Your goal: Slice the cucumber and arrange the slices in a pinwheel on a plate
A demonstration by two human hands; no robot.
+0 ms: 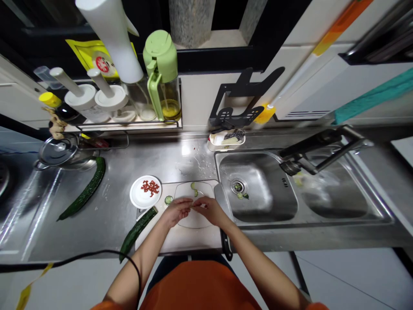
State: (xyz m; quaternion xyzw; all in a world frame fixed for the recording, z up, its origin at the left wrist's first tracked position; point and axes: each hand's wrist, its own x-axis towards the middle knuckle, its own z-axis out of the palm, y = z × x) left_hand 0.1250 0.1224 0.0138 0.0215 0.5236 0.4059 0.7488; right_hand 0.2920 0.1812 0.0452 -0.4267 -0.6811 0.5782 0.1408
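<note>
Over a clear plate [196, 222] on the white cutting board [183, 241], my left hand [176, 211] and my right hand [209, 209] meet with fingertips pinched together on a small pale piece I cannot make out. A cucumber slice [168, 199] lies just left of the hands, and a thin green piece [194, 189] rests on the plate's far side. A long cucumber [137, 231] lies at the board's left edge. A knife [222, 206] lies along the board's right side, its black handle [226, 249] hanging over the counter's front.
A white saucer [145, 192] holds chopped red bits. A second cucumber [85, 192] lies on the steel counter at left, near a pot lid [58, 151]. Oil and condiment bottles [161, 77] line the back rack. The sink [258, 189] and tap [309, 157] are to the right.
</note>
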